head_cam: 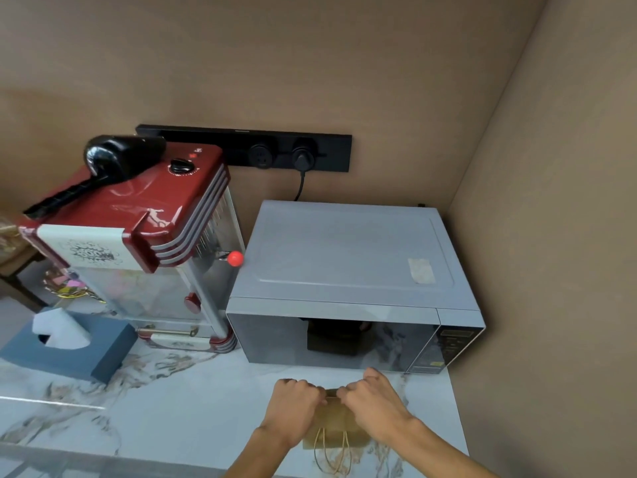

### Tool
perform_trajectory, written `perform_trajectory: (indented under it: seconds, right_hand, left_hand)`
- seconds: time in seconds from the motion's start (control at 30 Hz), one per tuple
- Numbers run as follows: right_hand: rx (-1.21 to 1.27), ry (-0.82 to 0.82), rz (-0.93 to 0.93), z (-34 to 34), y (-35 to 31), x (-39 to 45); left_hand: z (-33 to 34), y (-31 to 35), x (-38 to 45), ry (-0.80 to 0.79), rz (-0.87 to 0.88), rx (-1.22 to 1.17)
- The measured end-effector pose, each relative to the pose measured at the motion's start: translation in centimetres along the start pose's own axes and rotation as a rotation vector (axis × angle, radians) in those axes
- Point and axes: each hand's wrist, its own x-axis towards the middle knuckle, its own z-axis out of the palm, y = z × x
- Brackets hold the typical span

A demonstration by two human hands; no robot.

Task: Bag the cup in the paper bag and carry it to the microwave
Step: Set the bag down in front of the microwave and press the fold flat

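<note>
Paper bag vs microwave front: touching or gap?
Apart. The head view shows a strip of bare marble counter between the paper bag, held by the left hand and right hand, and the microwave.

- microwave (pixel 348 257) fills the right corner against both walls.
- red popcorn machine (pixel 138 219) and blue tissue box (pixel 103 357) crowd the left.
- bare marble counter (pixel 172 408) lies open in front.
</note>
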Motion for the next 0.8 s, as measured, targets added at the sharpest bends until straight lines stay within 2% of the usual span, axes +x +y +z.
perform_trajectory:
  seconds: [0.33,0.5,0.8]
  right_hand:
    - [-0.082,-0.055,0.079,0.3,0.2,-0.9]
    - [0.041,0.024,0.065,0.7,1.5,-1.1]
    - [0.026,0.047,0.1,2.0,1.7,-1.1]
  left_hand:
    - [-0.5,-0.2,0.2,0.047,0.004,-0.022]
    - [0.2,-0.8,-0.3,0.028,-0.027,-0.073]
    - [0.3,-1.0,-0.5,0.024,-0.072,-0.129]
